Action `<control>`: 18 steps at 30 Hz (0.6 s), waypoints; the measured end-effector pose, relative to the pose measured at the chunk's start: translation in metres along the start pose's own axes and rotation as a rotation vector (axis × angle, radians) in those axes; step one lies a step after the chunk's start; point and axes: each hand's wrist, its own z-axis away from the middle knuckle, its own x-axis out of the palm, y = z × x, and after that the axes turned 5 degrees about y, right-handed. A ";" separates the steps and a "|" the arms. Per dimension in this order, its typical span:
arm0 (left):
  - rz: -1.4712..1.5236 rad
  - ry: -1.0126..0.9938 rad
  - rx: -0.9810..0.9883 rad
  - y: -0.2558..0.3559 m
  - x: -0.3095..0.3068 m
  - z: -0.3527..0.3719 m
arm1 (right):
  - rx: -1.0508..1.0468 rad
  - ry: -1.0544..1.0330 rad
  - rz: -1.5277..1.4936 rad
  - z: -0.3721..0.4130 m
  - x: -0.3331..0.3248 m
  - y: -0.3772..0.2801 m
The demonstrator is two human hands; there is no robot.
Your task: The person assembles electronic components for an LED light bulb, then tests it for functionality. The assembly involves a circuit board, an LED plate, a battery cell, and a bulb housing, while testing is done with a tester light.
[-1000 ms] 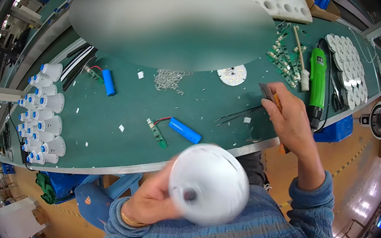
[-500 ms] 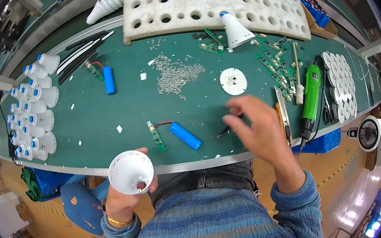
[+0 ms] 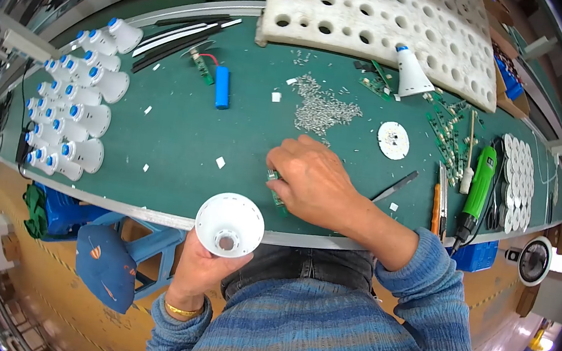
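My left hand (image 3: 204, 267) grips a white cone-shaped lamp housing (image 3: 230, 222), its wide mouth turned up toward me; a round opening shows at the bottom. Just beyond the table's front edge, my right hand (image 3: 312, 179) is closed at a small green circuit board (image 3: 277, 192), thumb and fingers around its upper part. Whatever lies under that palm is hidden. To the right of it lies a dark, slim pointed tool (image 3: 395, 186). Farther back are a round white LED board (image 3: 394, 140) and a pile of small metal pins (image 3: 323, 111).
Several white housings with blue tips (image 3: 90, 119) stand at the left. A blue battery (image 3: 222, 88) wired to a board lies behind. A holed foam block (image 3: 380, 31) spans the back. At the right are a green electric screwdriver (image 3: 479, 184), a cutter (image 3: 440, 200) and round discs (image 3: 517, 182).
My right hand has moved left from the dark tool and closed at the green board; the battery there is now covered. The housing has tilted slightly in my left hand. The view has shifted.
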 end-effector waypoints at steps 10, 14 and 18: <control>0.015 -0.015 0.179 -0.001 0.018 -0.024 | 0.498 0.407 -1.096 0.023 -0.032 0.004; -0.077 0.013 0.245 0.000 0.030 -0.029 | 0.379 0.460 -1.085 0.033 -0.035 -0.003; -0.067 0.073 0.310 -0.002 0.034 -0.034 | 0.185 0.477 -0.959 0.034 -0.035 -0.005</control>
